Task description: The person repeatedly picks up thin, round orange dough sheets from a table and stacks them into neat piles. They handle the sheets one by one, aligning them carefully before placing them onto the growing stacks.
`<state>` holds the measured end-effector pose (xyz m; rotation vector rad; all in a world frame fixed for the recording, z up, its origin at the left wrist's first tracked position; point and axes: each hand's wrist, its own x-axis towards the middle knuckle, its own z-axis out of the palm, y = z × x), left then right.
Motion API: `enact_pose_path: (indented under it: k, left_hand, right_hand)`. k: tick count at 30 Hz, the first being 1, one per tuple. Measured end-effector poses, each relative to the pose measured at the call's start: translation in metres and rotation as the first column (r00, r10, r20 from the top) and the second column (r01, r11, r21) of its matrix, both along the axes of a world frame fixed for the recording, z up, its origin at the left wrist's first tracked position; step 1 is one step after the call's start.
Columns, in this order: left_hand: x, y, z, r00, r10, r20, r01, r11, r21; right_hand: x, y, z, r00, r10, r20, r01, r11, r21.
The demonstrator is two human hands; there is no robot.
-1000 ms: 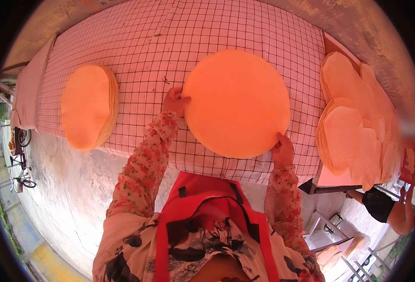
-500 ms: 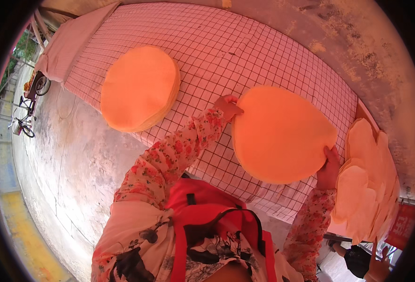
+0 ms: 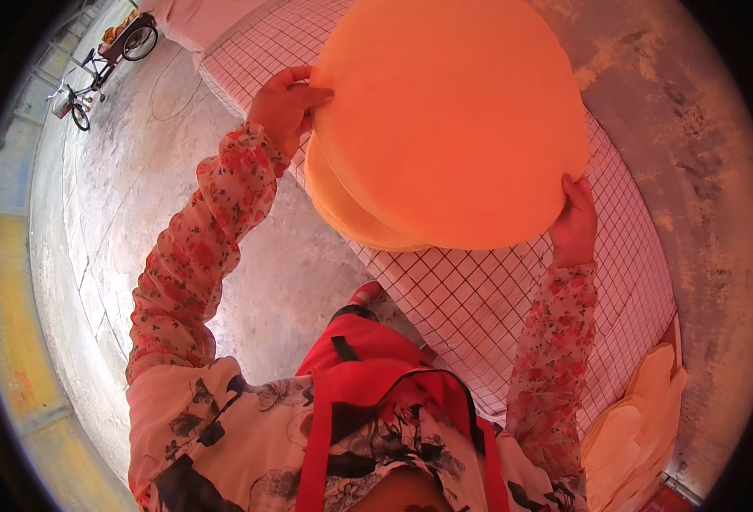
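Observation:
My left hand [image 3: 287, 107] pinches the left edge of a large, round, thin orange-yellow sheet [image 3: 449, 119], which resembles a flat pancake. At its lower right edge, my right hand [image 3: 574, 224] has its thumb over the rim and fingers curled below. The sheet is spread out between both hands, over a stack of similar round sheets [image 3: 332, 203]. Most of that stack is hidden; its left and lower edges show. Whether the held sheet touches the stack, I cannot tell. Beneath lies a table with a pink checked cloth [image 3: 470, 294].
A pile of folded or overlapping thin sheets [image 3: 637, 427] rests at the table's near right end. A stained wall or floor surface [image 3: 692, 171] runs along the right. On the concrete floor [image 3: 155, 196] to the left stands a cargo tricycle [image 3: 108, 64].
Both hands have carried the round sheet leftward, from the table's right part to over the stack. My view has shifted left too, with the folded pile now lower in it.

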<state>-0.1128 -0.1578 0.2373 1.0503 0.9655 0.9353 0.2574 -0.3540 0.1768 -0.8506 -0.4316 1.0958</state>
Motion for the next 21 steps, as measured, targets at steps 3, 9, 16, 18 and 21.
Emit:
enact_pose_path:
  k: [3, 9, 16, 18, 21]
  left_hand:
    - [-0.031, 0.011, -0.11, 0.978, 0.118, -0.174, -0.156, 0.962, -0.223]
    - [-0.052, 0.021, -0.207, 0.915, 0.198, -0.351, -0.298, 0.919, -0.26]
    - [-0.051, 0.013, -0.206, 0.459, 0.302, -0.835, -0.039, 0.947, 0.32]
    - [-0.097, 0.035, -0.247, 0.525, 0.231, -0.819, -0.109, 0.973, 0.204]
    - [-0.037, -0.005, -0.219, 0.936, 0.173, -0.308, -0.282, 0.891, -0.355]
  right_hand:
    - [-0.028, 0.045, -0.083, 0.995, 0.083, 0.053, -0.062, 0.945, -0.32]
    - [-0.038, 0.056, -0.111, 0.976, 0.167, 0.143, -0.063, 0.837, -0.544]
    - [-0.039, 0.061, -0.095, 0.854, 0.216, 0.473, 0.136, 0.786, -0.604]
    - [-0.047, 0.072, -0.103, 0.749, 0.129, 0.649, 0.298, 0.811, -0.504]
    - [-0.031, 0.068, -0.146, 0.87, 0.017, 0.493, 0.196, 0.906, -0.376]
